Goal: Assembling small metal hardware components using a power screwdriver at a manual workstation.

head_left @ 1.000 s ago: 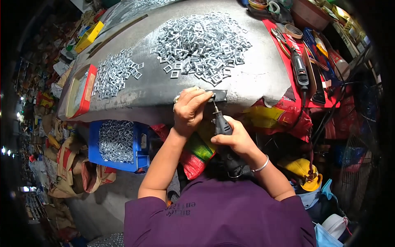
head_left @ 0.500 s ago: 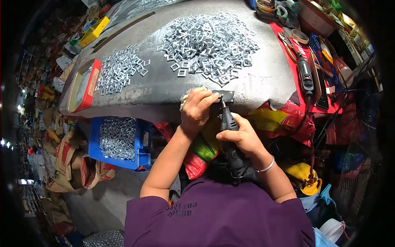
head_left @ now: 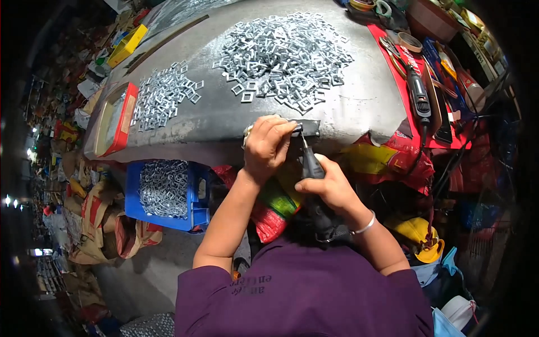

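Note:
My right hand (head_left: 332, 182) is wrapped round a dark rotary tool (head_left: 312, 165), its thin shaft pointing up and away from me. At the table's front edge, the fingers of my left hand (head_left: 267, 140) pinch a small metal piece (head_left: 297, 128), which looks like one of the square frames; the fingers cover most of it. The tool's tip meets or nearly touches this piece. A dark flat pad (head_left: 312, 127) lies under it on the edge. Some pale cloth (head_left: 247, 131) shows beside my left hand. Beyond my hands rises a large heap of small square metal frames (head_left: 283, 59).
A smaller heap of frames (head_left: 163, 95) lies at left beside a red-rimmed tray (head_left: 130, 115). Below stands a blue crate (head_left: 133, 194) holding more frames. At right, a second rotary tool (head_left: 418, 95) and pliers (head_left: 393, 53) rest on red sheeting, with cables (head_left: 449, 168) hanging down.
The metal piece in my left hand now looks darker and turned differently against the tool tip. The rotary tool leans slightly more to the left. Both hands stay at the table edge.

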